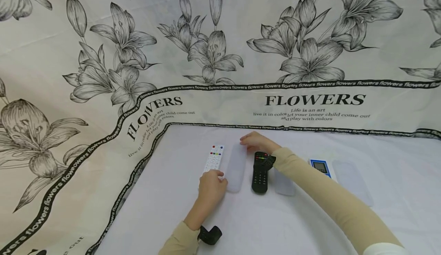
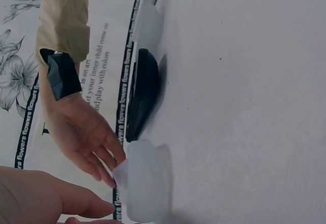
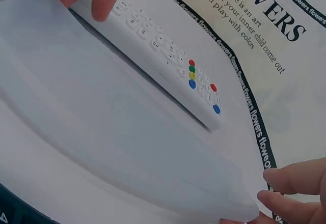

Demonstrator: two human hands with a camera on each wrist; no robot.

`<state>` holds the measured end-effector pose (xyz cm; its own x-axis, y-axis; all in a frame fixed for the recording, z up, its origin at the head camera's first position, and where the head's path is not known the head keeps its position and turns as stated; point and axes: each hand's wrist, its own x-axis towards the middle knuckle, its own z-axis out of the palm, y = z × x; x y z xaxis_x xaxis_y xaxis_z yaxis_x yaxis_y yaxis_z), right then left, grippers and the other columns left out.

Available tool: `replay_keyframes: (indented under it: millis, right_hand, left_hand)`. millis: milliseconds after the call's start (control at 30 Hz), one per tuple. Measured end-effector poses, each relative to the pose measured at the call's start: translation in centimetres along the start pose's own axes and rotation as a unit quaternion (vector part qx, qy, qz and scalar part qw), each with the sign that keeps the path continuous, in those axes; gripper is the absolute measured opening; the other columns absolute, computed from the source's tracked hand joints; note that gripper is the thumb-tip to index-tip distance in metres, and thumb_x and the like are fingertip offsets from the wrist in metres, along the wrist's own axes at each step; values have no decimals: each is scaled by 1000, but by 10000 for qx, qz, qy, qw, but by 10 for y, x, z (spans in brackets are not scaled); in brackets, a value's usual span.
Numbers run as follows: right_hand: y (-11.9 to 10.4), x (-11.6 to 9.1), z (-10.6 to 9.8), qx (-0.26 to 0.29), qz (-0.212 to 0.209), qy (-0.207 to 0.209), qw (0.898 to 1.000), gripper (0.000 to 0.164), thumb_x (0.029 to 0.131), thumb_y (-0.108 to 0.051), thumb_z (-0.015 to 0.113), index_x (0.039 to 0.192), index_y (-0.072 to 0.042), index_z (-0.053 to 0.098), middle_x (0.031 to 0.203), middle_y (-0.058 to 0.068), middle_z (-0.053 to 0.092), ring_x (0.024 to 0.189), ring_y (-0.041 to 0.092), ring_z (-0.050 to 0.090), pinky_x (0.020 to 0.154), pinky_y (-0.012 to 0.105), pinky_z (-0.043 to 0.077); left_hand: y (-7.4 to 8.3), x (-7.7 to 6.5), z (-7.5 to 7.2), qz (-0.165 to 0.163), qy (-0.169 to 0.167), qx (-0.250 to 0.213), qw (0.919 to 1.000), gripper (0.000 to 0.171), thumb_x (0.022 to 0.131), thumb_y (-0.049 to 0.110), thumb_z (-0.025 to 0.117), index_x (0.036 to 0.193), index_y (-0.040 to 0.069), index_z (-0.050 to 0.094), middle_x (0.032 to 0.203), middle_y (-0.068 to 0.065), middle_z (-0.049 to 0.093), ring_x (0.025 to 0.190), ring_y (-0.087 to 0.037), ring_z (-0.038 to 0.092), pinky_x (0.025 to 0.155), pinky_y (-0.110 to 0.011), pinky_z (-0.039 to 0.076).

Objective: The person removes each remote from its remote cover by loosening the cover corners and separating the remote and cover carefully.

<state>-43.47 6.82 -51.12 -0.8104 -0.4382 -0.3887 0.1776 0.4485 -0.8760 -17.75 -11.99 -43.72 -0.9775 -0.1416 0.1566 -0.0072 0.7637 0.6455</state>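
Observation:
A white remote control (image 1: 214,157) with coloured buttons lies on the cloth. My left hand (image 1: 211,188) grips its lower end, thumb on the side toward a translucent sleeve-like cover (image 1: 236,170). That cover lies right beside the remote. At its far end my right hand (image 1: 260,143) holds the tip between thumb and fingers, best seen in the right wrist view, where the fingers (image 3: 298,180) sit around the cover's corner (image 3: 239,203). The remote's lower end is hidden under my left hand.
Right of the cover lies a black remote (image 1: 260,178), partly under the right wrist's strap camera. Further right are a second translucent cover (image 1: 284,184), a white-and-blue remote with a display (image 1: 320,167) and a third cover (image 1: 353,182). A flower-printed curtain (image 1: 220,105) hangs behind.

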Motion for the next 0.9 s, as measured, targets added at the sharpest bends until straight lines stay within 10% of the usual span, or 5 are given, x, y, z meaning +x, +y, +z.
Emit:
replay_keyframes:
  millis: [167,433,900]
  right_hand:
    - [-8,-6,0,-344,-167,243,9990,43,88,-20,67,128,-4,60,124,14,62,105,24,61,87,36,55]
    - [-77,-89,31,-333,280,597,9973,44,95,-9,54,136,5,48,133,20,54,108,23,53,101,39,48]
    - [-82,-102,37,-415,-142,220,9988,47,98,-9,45,141,6,39,144,26,43,132,38,43,107,46,42]
  left_hand:
    - [5,9,-9,-47,-159,173,9997,21,81,9,65,97,-3,72,77,-13,73,62,-19,67,49,-27,49]
    - [11,25,-20,-12,-432,193,9989,20,83,11,63,96,0,74,84,-13,74,60,-16,63,46,-24,45]
    - [2,46,-23,341,-375,118,9986,23,84,11,60,102,9,74,85,-6,73,67,-16,64,53,-26,46]
